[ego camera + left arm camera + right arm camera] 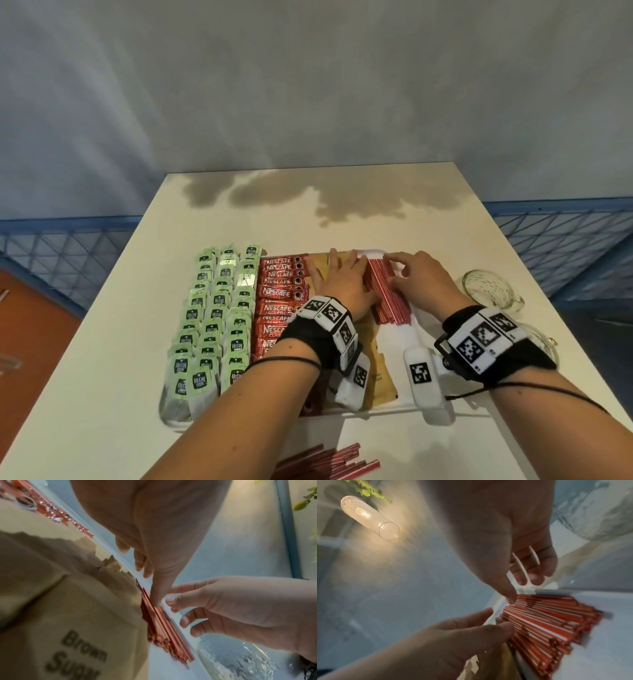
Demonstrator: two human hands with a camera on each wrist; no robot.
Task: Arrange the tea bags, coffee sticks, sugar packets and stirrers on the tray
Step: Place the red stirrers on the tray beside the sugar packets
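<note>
The red stirrers [387,291] are lying in a tight bundle in the right part of the white tray [394,409], just right of centre in the head view, running from the tray's far edge toward the near one. Both hands are working on this bundle. The left hand [342,279] is lying flat with straight fingers over the brown sugar packets [376,373], its right edge pressing against the left side of the stirrers; in the left wrist view one straight finger is touching the top of the bundle [164,626]. The right hand [419,279] is resting on the right side of the bundle with fingers loosely bent and spread, fingertips touching the stirrers [544,620] and gripping nothing. Both wrists are carrying black straps with black-and-white marker blocks.

Inside the tray, left of the sugar packets [72,615], red coffee sticks [279,298] are lying stacked in a column. Further left, green tea bags [212,329] are sitting in three overlapping rows over the tray's left edge.

More red stirrers [329,462] are lying loose on the white desk [102,394] at the bottom centre of the frame. Clear glass cups [489,286] are standing on the desk at the right, beside the tray. A lit glass lamp [368,516] is showing at the upper left of the right wrist view.
</note>
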